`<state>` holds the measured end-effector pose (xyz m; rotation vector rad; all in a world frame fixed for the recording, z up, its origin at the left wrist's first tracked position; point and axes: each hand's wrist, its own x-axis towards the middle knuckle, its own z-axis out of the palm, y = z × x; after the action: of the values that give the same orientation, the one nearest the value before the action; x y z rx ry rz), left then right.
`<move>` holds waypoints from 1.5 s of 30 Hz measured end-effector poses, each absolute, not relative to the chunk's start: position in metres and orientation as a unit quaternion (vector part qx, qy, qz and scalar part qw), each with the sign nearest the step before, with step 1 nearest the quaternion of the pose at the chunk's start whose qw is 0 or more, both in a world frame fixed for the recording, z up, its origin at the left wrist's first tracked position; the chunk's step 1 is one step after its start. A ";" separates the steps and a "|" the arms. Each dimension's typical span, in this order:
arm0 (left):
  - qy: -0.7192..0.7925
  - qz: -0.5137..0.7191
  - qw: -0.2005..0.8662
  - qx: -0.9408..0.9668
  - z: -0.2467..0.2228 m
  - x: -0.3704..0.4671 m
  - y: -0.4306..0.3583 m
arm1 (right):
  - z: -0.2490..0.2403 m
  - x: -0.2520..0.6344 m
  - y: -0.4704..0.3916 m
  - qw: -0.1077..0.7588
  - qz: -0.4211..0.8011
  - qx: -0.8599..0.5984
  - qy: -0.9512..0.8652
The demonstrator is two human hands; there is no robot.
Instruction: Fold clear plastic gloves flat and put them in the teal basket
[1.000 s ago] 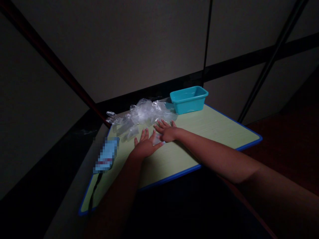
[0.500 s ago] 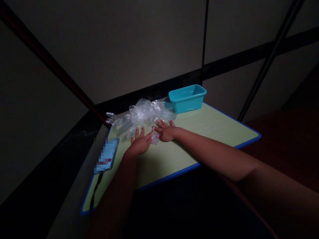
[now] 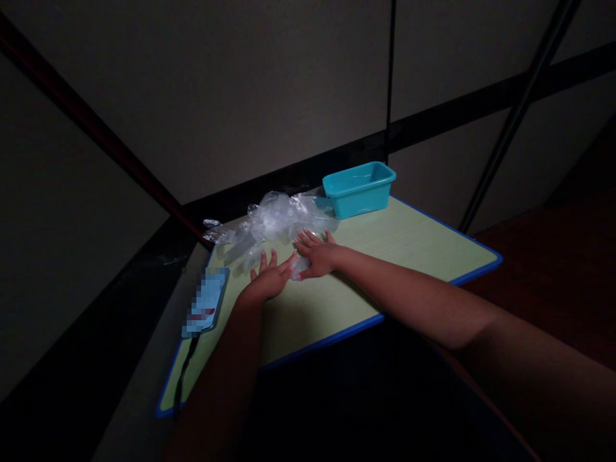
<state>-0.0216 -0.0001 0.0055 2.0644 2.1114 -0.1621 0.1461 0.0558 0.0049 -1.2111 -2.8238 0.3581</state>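
A small piece of clear plastic [image 3: 300, 267] lies on the table between my hands. My left hand [image 3: 271, 280] rests at its left side with the fingers spread. On the right, my right hand [image 3: 319, 255] lies palm down over part of the plastic, its fingers stretched out. Just beyond my fingertips is a crumpled heap of clear plastic film [image 3: 276, 218], which looks like thin bags or disposable gloves; I cannot tell which. What lies under my palms is hidden.
A turquoise plastic bin [image 3: 362, 202] stands at the back of the pale green table [image 3: 409, 247], which has a blue edge. A phone-like object [image 3: 212, 298], partly blurred out, lies at the left with a black strap [image 3: 185, 362]. Dark panels rise behind.
My right thumb has shifted slightly down and left over the small plastic piece. My hands otherwise stay nearly in place, and the view has moved a little.
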 end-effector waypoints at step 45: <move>0.748 0.037 -0.004 0.662 0.008 -0.022 0.000 | 0.028 0.168 0.066 0.021 0.296 -0.276 -0.914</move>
<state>-0.0219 0.0000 0.0080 2.0869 2.3569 0.1164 0.1685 0.0655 0.0278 -0.8552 -2.8350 0.9173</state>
